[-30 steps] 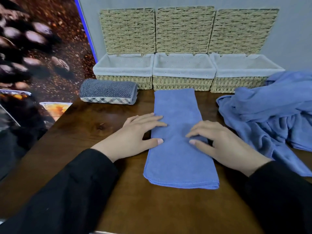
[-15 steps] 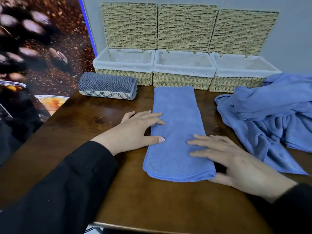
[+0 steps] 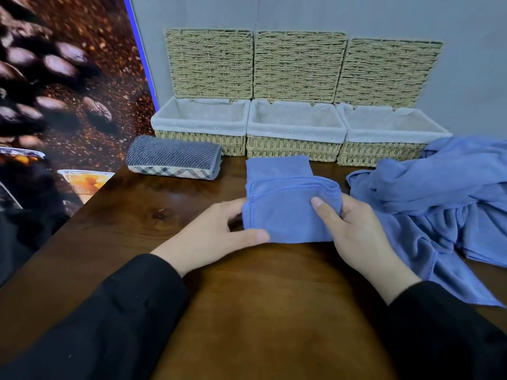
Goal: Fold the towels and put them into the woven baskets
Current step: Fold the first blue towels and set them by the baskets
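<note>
1. Hands grip a blue microfiber towel (image 3: 288, 212): the left hand (image 3: 216, 237) pinches its near-left edge, and the right hand (image 3: 354, 229) has its thumb on top with fingers tucked beneath.
2. Its near end is doubled toward three lined woven baskets (image 3: 296, 133) beyond the fingertips (all look unfilled), likely to shorten it to fit.
3. Loose blue towels (image 3: 444, 193) lie heaped right of the right hand.

The single head view looks forward and down from just above the near edge of the table (image 3: 137, 223), close over it, facing the baskets (image 3: 295, 133) along its far edge against the wall (image 3: 301, 15), with no second view sharing the scene.
</note>
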{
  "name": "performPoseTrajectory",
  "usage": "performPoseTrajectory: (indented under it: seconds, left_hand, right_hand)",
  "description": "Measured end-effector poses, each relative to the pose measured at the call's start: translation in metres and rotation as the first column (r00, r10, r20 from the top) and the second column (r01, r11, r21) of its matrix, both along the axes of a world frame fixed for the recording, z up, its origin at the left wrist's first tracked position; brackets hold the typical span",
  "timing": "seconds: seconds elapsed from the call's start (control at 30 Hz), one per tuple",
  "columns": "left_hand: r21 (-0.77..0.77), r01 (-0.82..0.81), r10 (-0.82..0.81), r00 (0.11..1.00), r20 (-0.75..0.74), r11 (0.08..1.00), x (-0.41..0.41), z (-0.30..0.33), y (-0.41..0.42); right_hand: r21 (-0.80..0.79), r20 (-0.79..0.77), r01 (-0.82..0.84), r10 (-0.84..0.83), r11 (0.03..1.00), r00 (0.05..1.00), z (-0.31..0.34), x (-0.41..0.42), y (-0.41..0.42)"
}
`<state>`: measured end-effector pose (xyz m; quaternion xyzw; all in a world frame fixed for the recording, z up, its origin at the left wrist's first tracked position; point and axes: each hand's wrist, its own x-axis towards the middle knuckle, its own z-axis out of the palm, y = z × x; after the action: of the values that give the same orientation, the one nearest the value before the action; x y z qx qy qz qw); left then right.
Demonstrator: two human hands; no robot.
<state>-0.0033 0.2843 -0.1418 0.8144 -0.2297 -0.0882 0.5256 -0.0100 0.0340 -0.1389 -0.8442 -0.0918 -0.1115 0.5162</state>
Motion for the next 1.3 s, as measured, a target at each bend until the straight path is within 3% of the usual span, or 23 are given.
performPoseTrajectory:
  seconds: [0.13, 0.33, 0.47, 0.6, 0.7, 0.77, 0.87, 0.9, 1.0, 1.1, 1.2, 1.3]
  left_hand:
    - [-0.07, -0.145, 0.147, 0.989, 0.026, 0.987, -0.002, 0.006, -0.006]
    - [-0.267, -0.138, 0.137, 0.99, -0.021, 0.954, -0.012, 0.009, 0.0]
    - [-0.288, -0.186, 0.166, 0.982, -0.093, 0.94, 0.006, 0.023, -0.011]
    - [-0.217, -0.326, 0.306, 0.944, -0.122, 0.92, 0.056, 0.03, -0.023]
    - [0.008, -0.501, 0.498, 0.862, 0.096, 0.865, 0.083, 0.015, -0.024]
    - [0.107, -0.48, 0.446, 0.863, 0.238, 0.871, 0.083, 0.005, -0.021]
    - [0.143, -0.372, 0.305, 0.886, 0.35, 0.917, 0.073, 0.002, -0.017]
    - [0.153, -0.339, 0.268, 0.895, 0.357, 0.928, 0.071, 0.003, -0.018]
    - [0.253, -0.225, 0.132, 0.932, 0.338, 0.941, 0.069, 0.001, -0.023]
    - [0.449, -0.128, 0.01, 0.967, 0.256, 0.884, 0.07, -0.007, -0.025]
    - [0.591, -0.078, -0.022, 0.987, 0.159, 0.803, 0.072, -0.006, -0.025]
    - [0.653, -0.081, -0.03, 0.987, 0.158, 0.753, 0.072, -0.003, -0.027]
  right_hand:
    - [0.034, -0.054, -0.056, 0.057, 0.998, 0.997, 0.007, -0.005, -0.004]
    - [0.248, -0.166, -0.178, 0.223, 0.952, 0.961, 0.025, -0.025, -0.016]
    - [0.082, -0.154, -0.084, 0.096, 0.993, 0.983, 0.029, -0.001, -0.021]
    - [-0.127, -0.094, 0.091, -0.103, 0.988, 0.99, 0.034, 0.045, -0.015]
    - [-0.35, -0.107, 0.159, -0.208, 0.923, 0.972, 0.026, 0.066, -0.009]
    - [-0.447, -0.095, 0.152, -0.216, 0.882, 0.972, 0.022, 0.06, -0.007]
    - [-0.432, 0.069, 0.155, -0.138, 0.889, 0.988, 0.026, 0.043, -0.009]
    - [-0.413, 0.061, 0.114, -0.098, 0.903, 0.993, 0.028, 0.038, -0.009]
    - [-0.498, -0.029, -0.023, 0.01, 0.867, 1.0, 0.024, 0.034, -0.009]
    - [-0.562, -0.174, -0.189, 0.109, 0.805, 0.979, 0.011, 0.037, -0.012]
    - [-0.527, -0.308, -0.349, 0.208, 0.775, 0.928, 0.0, 0.046, -0.019]
    - [-0.586, -0.309, -0.364, 0.216, 0.724, 0.926, -0.01, 0.051, -0.022]
